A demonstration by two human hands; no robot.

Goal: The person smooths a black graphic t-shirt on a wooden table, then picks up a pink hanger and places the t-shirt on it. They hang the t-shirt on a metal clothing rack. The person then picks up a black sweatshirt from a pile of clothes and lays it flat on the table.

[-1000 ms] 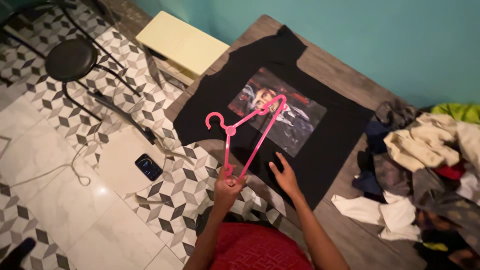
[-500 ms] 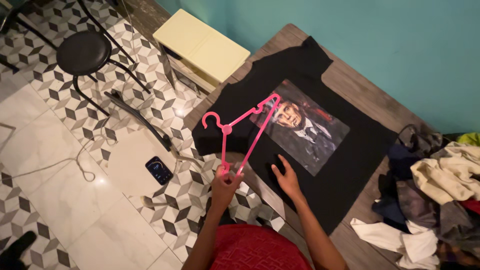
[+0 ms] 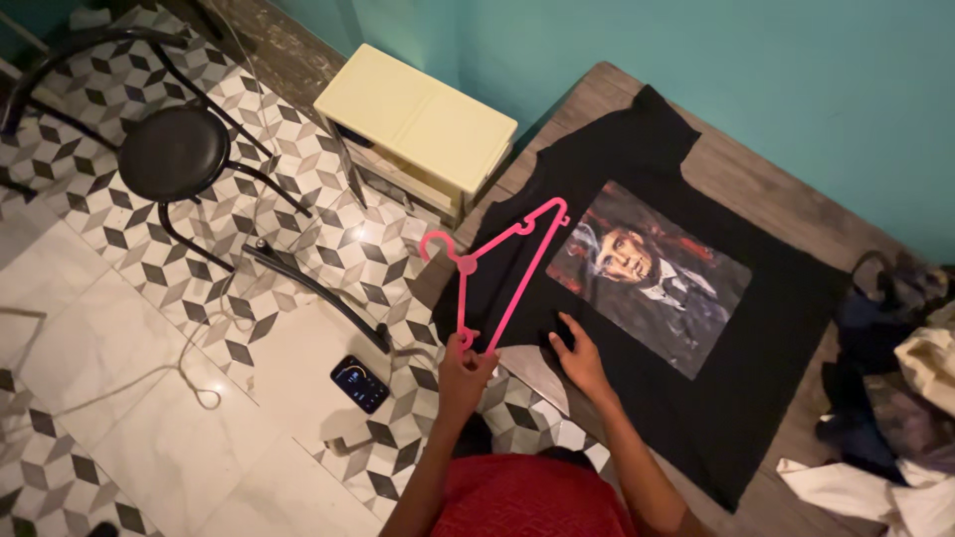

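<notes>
A black T-shirt (image 3: 756, 398) with a painted portrait print lies flat on a wooden table (image 3: 756, 179). My left hand (image 3: 466, 370) grips one end of a pink plastic hanger (image 3: 502, 267), held in the air over the shirt's near-left edge, hook pointing left. My right hand (image 3: 580, 358) rests flat on the shirt's lower hem, fingers spread, just right of the hanger.
A pile of mixed clothes (image 3: 910, 398) sits at the table's right end. A pale yellow cabinet (image 3: 418, 124) stands against the teal wall. On the patterned tile floor are a black stool (image 3: 174, 154), a phone (image 3: 359, 383) and a cable.
The view has shifted, so the shirt and table sit further right in frame. My left hand still holds the hanger; my right hand stays on the shirt's hem.
</notes>
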